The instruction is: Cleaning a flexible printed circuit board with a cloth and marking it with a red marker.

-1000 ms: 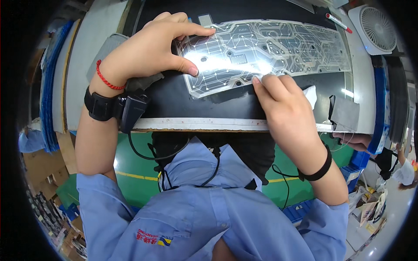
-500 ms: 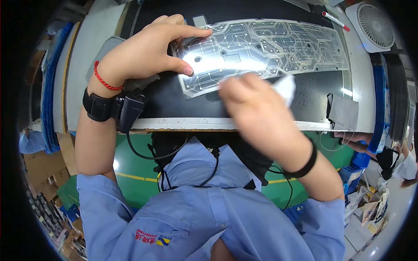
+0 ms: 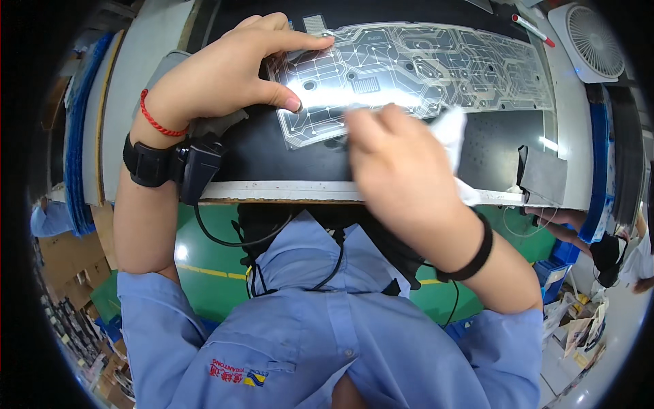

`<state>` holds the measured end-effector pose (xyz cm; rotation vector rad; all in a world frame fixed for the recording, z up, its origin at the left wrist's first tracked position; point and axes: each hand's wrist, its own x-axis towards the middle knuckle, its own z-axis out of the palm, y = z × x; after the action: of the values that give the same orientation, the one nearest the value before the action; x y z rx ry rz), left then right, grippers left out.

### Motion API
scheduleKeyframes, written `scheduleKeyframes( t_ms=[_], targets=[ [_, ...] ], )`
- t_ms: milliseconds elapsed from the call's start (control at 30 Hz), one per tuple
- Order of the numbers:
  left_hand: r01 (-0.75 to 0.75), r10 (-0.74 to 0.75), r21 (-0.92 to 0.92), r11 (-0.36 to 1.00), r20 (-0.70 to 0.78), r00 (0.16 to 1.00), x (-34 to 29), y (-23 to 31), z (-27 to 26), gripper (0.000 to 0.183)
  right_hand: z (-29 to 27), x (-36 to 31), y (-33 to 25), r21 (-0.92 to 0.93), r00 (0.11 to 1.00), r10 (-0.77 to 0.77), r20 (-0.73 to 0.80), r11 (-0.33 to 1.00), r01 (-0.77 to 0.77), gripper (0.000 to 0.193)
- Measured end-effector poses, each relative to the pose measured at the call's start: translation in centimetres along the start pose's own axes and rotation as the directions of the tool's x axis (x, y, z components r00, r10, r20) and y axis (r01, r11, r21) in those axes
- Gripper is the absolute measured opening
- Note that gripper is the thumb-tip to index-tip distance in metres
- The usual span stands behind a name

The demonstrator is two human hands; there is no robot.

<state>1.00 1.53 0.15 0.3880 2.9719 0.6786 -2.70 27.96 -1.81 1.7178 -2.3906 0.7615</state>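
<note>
A clear keyboard membrane sheet (image 3: 470, 71), printed with pale circuit lines, lies on the black work surface (image 3: 306, 163). Across its left end, my left hand (image 3: 235, 78) rests with thumb and index finger spread wide, pressing on the sheet. The other left fingers are bent and partly hidden at the far side. My right hand (image 3: 402, 163) is closed around a white cloth (image 3: 451, 136) at the sheet's near edge, and the cloth sticks out on its right side. The right fingertips are smeared by motion.
A white fan (image 3: 587, 42) stands at the far right, beside a red-and-white marker (image 3: 533, 30). Grey cloth-like pieces hang at the table's near right edge (image 3: 543, 176) and lie under my left wrist. A black device (image 3: 199, 167) with a cable is strapped on that wrist.
My right hand has shifted slightly nearer to me, and more of the white cloth shows beside it. My left hand keeps its place on the sheet.
</note>
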Motion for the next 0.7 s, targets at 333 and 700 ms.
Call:
scheduleKeyframes(
  t_ms=[333,700],
  targets=[
    [0.014,-0.014,-0.001,1.000,0.003,1.000,0.0,0.0,0.0,0.090,0.5,-0.6,-0.8,-0.078,0.997,-0.083,-0.006,0.994,0.082,0.008],
    [0.040,-0.040,-0.003,0.999,0.011,0.999,-0.1,0.0,-0.2,0.091,-0.8,-0.3,1.7,-0.108,0.999,-0.043,0.019,0.993,0.045,0.005]
  ],
)
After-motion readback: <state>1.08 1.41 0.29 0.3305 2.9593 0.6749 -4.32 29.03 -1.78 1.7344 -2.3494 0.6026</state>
